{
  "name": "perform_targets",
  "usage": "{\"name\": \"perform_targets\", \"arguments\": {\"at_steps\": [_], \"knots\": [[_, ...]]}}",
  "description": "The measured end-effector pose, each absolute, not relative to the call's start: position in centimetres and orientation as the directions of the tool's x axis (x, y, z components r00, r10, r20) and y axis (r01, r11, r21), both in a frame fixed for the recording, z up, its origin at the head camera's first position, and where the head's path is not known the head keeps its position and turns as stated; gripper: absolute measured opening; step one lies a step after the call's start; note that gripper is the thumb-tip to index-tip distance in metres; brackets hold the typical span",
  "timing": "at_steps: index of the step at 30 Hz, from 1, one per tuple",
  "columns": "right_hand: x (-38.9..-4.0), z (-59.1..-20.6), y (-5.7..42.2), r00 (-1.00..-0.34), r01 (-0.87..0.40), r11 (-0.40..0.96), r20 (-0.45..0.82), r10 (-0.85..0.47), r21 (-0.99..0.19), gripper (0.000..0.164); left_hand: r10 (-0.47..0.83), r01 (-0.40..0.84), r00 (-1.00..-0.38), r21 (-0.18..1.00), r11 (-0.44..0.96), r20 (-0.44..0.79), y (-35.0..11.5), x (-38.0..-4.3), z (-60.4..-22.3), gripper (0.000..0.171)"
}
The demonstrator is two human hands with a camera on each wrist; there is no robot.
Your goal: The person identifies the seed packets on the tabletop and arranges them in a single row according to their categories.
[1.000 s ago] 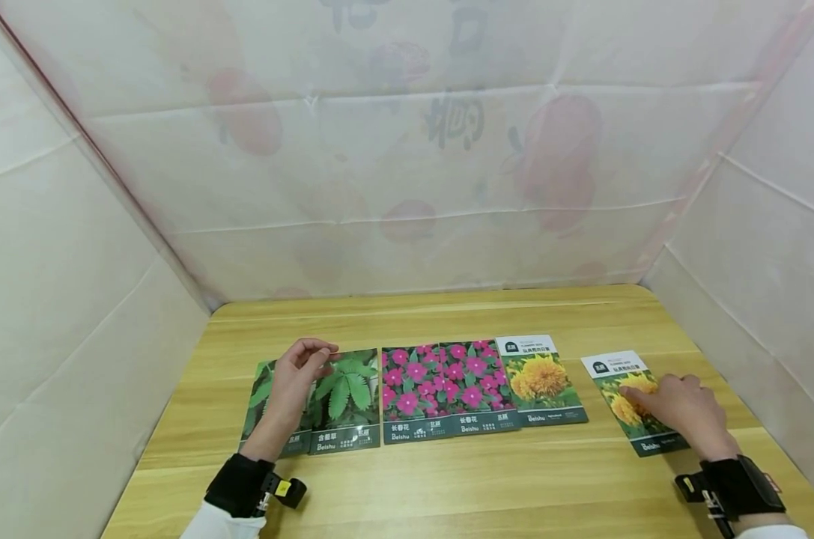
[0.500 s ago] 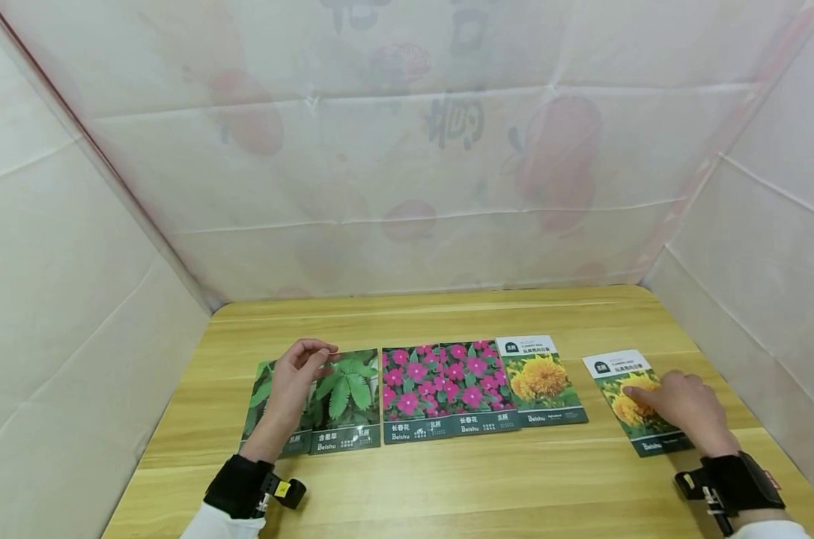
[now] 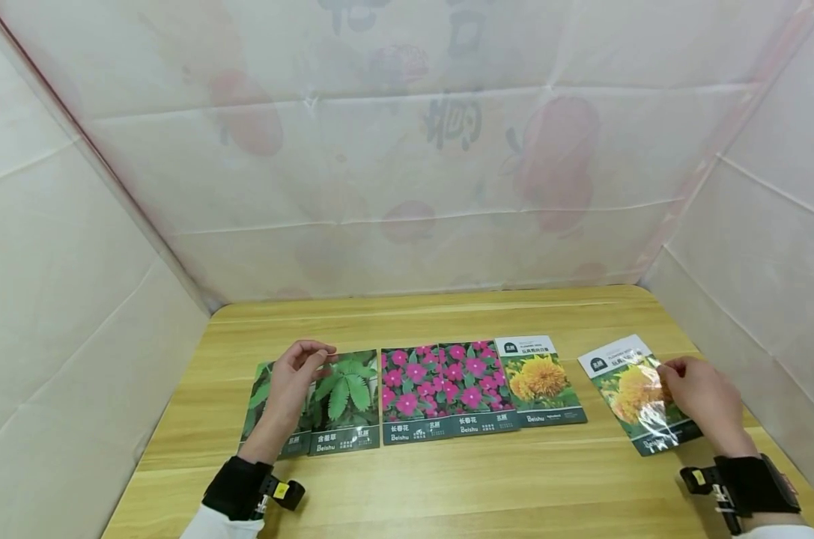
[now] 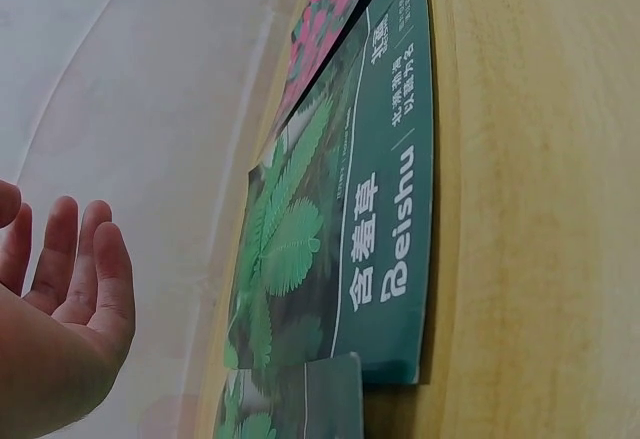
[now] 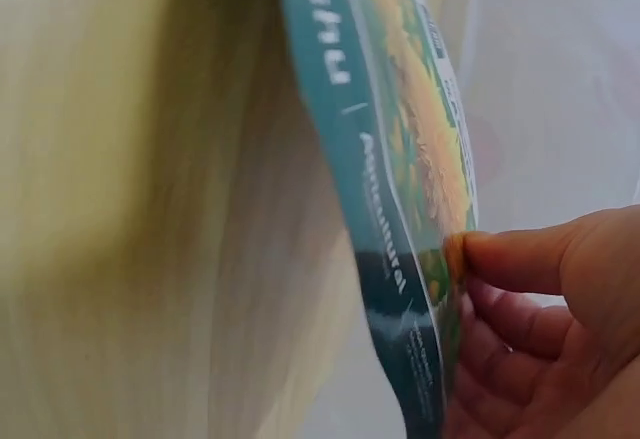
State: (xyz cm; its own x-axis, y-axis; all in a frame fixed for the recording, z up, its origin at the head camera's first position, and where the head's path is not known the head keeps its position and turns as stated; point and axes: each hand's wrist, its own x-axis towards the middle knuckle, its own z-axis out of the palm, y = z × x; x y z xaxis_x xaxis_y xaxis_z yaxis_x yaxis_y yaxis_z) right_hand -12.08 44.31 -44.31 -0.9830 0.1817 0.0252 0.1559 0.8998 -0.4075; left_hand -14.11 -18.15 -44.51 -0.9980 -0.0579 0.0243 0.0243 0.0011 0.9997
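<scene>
My right hand (image 3: pixel 706 400) pinches the right edge of a flower seed packet (image 3: pixel 625 393) with yellow blooms, between thumb and fingers. The right wrist view shows this packet (image 5: pixel 385 209) bent and raised off the wood on that side. Over the two green-leaf seed packets at the left, my left hand (image 3: pixel 292 385) hovers with loosely bent fingers and nothing in them. It partly hides the leftmost leaf packet (image 3: pixel 257 400). The other leaf packet (image 3: pixel 344 400) lies flat beside it, and the left wrist view shows the hand (image 4: pixel 75 299) apart from both.
Two pink-flower packets (image 3: pixel 413 389) lie side by side in the middle of the row. Another yellow-flower packet (image 3: pixel 541 378) ends the row on the right. All rest on a wooden table (image 3: pixel 407 494), with white printed fabric (image 3: pixel 407 165) behind and at both sides.
My right hand has gone from resting on the rightmost packet to pinching its right edge, which has come up and now catches the light. The left hand has stayed in place.
</scene>
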Motion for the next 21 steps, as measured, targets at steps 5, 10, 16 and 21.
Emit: {"name": "perform_targets", "arguments": {"at_steps": [5, 10, 16, 21], "knots": [[-12.4, -44.1, 44.4, -0.981, 0.144, 0.884, 0.052, 0.186, -0.445, 0.043, -0.060, 0.023, -0.998, 1.000, -0.007, 0.023, -18.2, -14.0, -44.6, 0.028], [-12.6, -43.7, 44.2, -0.980, 0.127, 0.867, 0.073, 0.184, -0.481, 0.046, -0.053, 0.033, -0.998, 0.999, -0.015, 0.032, -18.3, -14.0, -44.6, 0.029], [-13.0, -43.3, 44.0, -0.977, 0.150, 0.843, 0.055, 0.207, -0.516, 0.051, -0.058, 0.033, -0.998, 0.999, -0.022, 0.031, -18.4, -14.0, -44.5, 0.028], [-13.4, -43.3, 43.7, -0.977, 0.163, 0.823, 0.028, 0.212, -0.544, 0.055, -0.065, 0.037, -0.997, 0.999, -0.019, 0.036, -18.5, -14.0, -44.4, 0.028]]}}
